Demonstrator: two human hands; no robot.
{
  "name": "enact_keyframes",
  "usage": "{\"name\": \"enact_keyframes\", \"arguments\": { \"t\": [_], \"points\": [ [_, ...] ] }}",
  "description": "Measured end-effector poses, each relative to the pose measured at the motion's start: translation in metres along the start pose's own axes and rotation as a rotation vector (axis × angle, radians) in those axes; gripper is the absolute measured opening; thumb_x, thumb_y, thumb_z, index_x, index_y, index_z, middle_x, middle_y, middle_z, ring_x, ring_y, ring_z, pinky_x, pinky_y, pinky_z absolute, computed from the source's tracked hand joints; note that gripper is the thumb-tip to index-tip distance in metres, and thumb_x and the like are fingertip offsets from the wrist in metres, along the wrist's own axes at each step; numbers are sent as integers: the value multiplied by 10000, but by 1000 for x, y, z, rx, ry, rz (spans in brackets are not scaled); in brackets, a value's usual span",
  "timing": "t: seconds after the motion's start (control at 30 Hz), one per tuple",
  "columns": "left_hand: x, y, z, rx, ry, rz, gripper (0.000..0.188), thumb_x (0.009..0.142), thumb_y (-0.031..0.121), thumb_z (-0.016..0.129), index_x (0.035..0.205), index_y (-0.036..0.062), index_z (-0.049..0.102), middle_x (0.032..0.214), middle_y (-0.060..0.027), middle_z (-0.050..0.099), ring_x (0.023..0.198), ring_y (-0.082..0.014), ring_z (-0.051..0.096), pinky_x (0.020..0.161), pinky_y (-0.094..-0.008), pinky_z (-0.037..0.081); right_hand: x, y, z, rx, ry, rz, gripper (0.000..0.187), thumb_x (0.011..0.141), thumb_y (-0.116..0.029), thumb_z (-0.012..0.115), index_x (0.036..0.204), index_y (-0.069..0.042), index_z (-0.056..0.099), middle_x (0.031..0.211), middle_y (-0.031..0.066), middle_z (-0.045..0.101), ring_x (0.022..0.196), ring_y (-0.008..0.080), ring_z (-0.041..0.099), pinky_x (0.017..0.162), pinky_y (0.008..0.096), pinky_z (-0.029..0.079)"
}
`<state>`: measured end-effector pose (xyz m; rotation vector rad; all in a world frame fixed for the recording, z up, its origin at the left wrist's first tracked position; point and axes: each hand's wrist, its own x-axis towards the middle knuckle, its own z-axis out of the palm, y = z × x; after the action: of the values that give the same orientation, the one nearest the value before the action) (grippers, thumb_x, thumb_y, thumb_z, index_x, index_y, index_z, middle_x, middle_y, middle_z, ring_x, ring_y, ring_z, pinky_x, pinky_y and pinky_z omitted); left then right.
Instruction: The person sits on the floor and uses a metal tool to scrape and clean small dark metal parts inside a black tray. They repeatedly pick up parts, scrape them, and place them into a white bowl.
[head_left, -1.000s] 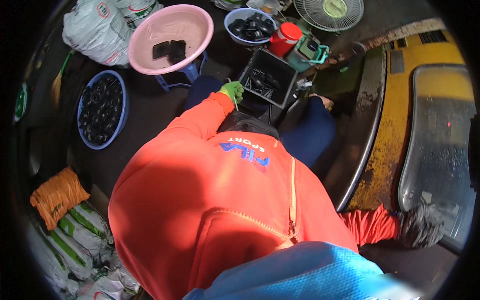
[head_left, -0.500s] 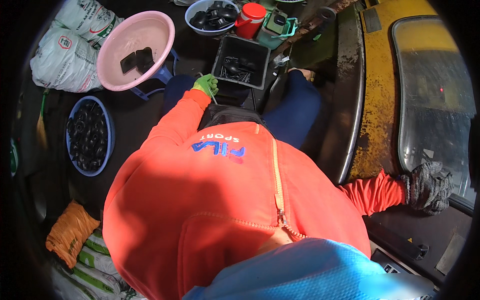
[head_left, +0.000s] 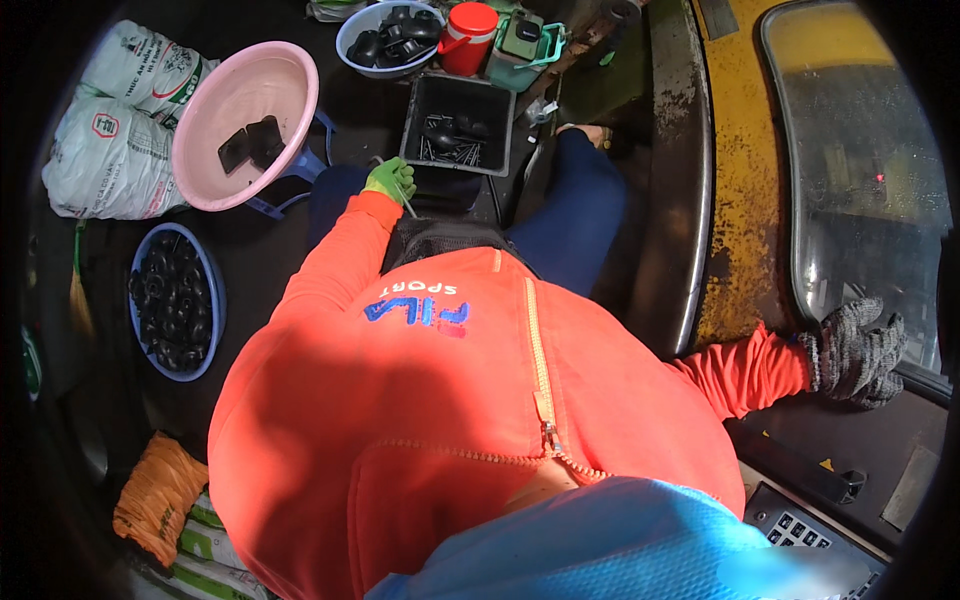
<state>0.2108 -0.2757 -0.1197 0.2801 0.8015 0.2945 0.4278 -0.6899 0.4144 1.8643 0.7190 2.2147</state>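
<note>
My left hand, in a bright green glove, is closed around a thin, light-coloured metal tool whose slim ends stick out of the fist; its exact kind is unclear. The hand is over my lap, beside the near left corner of a black square tub holding dark rod-like pieces and black rounded parts. Far to the right, my right hand wears a dark grey knit glove. It lies against the lower edge of the windowed yellow machine door, with its fingers somewhat apart and nothing visible in them.
A pink basin with two flat black pieces stands on a blue stool. Blue basins hold black parts. Also around are white sacks, an orange sack, a red jug and a button panel.
The view has shifted slightly, bringing more of the button panel into sight. My right glove's fingers are more spread at the door's edge. The left hand keeps its hold on the thin tool.
</note>
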Motion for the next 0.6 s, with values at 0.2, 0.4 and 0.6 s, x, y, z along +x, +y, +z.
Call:
{"name": "enact_keyframes", "arguments": {
  "t": [0.2, 0.4, 0.6],
  "points": [
    [-5, -1, 4, 3, 95, 21, 205, 873, 290, 494, 767, 123, 548, 669, -17, 576, 518, -171, 519, 510, -346, 454, 1, 1, 2, 6, -18, 4, 313, 760, -337, 626, 938, -82, 654, 958, 99, 648, 873, 283, 602, 821, 394, 459],
    [-4, 2, 0, 9, 50, -25, 206, 877, 291, 484, 780, 134, 578, 686, -12, 605, 551, -179, 552, 539, -357, 470, 2, 5, 2, 4, -33, 9, 303, 756, -334, 630, 932, -88, 657, 956, 95, 649, 870, 283, 601, 824, 395, 455],
    [-7, 3, 5, 13, 81, -6, 195, 872, 284, 495, 778, 117, 531, 664, -23, 563, 506, -170, 494, 488, -333, 435, 1, 7, 3, -9, -65, 13, 294, 751, -331, 633, 925, -95, 660, 954, 90, 651, 868, 282, 600, 827, 396, 452]
  ]
}}
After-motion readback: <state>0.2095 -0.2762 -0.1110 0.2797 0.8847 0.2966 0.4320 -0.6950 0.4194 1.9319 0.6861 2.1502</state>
